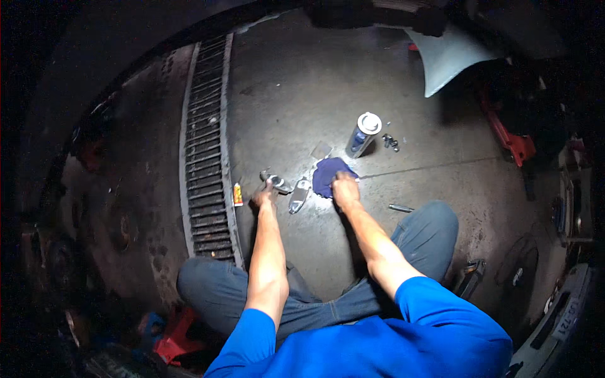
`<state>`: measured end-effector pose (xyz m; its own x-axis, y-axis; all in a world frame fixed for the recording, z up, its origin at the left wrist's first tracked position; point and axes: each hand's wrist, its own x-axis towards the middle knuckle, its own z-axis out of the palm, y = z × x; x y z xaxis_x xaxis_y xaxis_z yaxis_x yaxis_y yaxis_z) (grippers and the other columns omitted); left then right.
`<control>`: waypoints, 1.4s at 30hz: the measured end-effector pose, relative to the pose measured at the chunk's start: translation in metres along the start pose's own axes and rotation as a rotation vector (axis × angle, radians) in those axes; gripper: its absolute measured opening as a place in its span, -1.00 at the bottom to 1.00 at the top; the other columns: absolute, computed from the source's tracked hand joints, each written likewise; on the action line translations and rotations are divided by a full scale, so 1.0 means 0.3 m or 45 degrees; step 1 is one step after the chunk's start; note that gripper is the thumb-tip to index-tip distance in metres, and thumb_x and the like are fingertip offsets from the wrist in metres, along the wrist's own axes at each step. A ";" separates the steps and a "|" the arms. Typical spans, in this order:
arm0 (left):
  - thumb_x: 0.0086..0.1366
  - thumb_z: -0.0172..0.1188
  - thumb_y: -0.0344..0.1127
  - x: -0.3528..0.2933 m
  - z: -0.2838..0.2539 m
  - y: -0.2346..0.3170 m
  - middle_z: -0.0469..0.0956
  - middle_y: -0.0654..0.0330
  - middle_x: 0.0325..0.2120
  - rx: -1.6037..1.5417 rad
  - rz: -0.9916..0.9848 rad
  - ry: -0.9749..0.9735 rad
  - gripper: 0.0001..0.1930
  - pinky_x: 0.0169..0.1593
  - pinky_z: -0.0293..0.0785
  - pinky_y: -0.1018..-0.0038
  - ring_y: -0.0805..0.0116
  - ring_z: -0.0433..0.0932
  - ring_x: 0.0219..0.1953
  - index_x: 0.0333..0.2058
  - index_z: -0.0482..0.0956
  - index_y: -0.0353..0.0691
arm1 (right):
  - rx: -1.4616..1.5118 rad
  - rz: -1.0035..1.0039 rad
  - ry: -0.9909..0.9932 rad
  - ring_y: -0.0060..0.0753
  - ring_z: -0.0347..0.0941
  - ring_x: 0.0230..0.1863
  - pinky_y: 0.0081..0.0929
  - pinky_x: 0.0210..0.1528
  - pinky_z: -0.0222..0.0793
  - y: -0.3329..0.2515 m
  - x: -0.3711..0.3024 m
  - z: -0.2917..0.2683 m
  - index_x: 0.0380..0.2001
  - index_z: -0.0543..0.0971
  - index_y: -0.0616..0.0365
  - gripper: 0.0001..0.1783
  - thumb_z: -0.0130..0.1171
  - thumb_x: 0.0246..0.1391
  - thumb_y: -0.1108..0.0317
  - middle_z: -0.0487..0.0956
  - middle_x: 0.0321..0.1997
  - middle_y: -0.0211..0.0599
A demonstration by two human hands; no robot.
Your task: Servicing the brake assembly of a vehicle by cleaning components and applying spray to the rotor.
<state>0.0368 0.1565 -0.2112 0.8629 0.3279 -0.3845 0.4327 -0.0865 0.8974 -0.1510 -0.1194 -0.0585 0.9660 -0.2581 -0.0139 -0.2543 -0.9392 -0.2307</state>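
Note:
My left hand [263, 196] has its fingers closed at the near edge of a dark metal brake pad [280, 184] on the concrete floor. Just right of it lies a second brake pad [299, 198], flat and apart from both hands. A purple cloth [326, 177] is spread on the floor further right. On its right side my right hand [345, 188] is closed like a fist and gripping the fabric; the fingertips are hidden. Beyond the cloth lies a small flat greyish piece [321, 150].
A spray can [360, 140] with a white top stands behind the cloth, beside several dark bolts [391, 143]. A small yellow-red packet [237, 194] lies by the floor drain grate [208, 145]. A metal tool [401, 208] rests near my right knee. Red stands [518, 146] are at far right.

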 end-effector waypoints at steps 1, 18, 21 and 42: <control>-0.05 0.61 0.03 -0.075 0.105 -0.003 0.68 0.01 -0.22 0.471 0.001 0.121 -0.30 -0.04 0.57 0.26 0.14 0.64 -0.19 -0.13 0.63 -0.50 | -0.211 -0.121 -0.102 -0.11 0.48 0.11 -0.08 0.09 0.42 0.091 -0.012 0.035 -0.18 0.68 0.14 -0.75 0.12 0.15 0.32 0.56 0.02 -0.16; 0.44 -0.28 0.39 -0.508 0.551 0.259 0.44 0.17 0.16 -0.457 -0.067 -0.954 -0.20 0.20 0.44 0.21 0.18 0.48 0.11 0.31 0.30 -0.20 | 1.101 0.054 0.043 0.08 0.20 0.38 0.05 0.38 0.15 0.008 0.049 -0.172 -0.07 0.64 0.20 -0.61 0.19 -0.02 0.35 0.36 0.29 0.01; 0.41 -0.10 0.26 -0.289 0.394 0.205 0.51 0.00 0.03 -0.029 1.106 -0.780 -0.22 0.09 0.51 0.23 0.17 0.55 0.00 0.28 0.25 -0.36 | 2.174 0.283 -0.658 -0.40 0.45 0.11 -0.35 0.15 0.32 -0.143 0.059 -0.215 -0.19 0.66 0.18 -0.68 0.20 -0.05 0.32 0.62 -0.10 -0.26; 0.36 -0.52 0.49 -0.169 0.531 0.623 0.44 -0.29 0.15 0.746 0.394 -0.176 0.06 0.28 0.29 0.16 -0.15 0.36 0.27 0.11 0.49 -0.54 | 1.064 1.390 0.655 0.14 0.32 0.29 -0.12 0.32 0.22 -0.061 0.016 -0.071 0.19 0.42 0.31 0.01 0.59 -0.26 -0.06 0.46 0.19 0.17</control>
<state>0.1156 -0.0263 -0.0586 0.9784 0.0861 -0.1877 0.1967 -0.6657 0.7199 -0.1427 -0.1083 -0.0338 0.1483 -0.9574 -0.2478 -0.5587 0.1256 -0.8198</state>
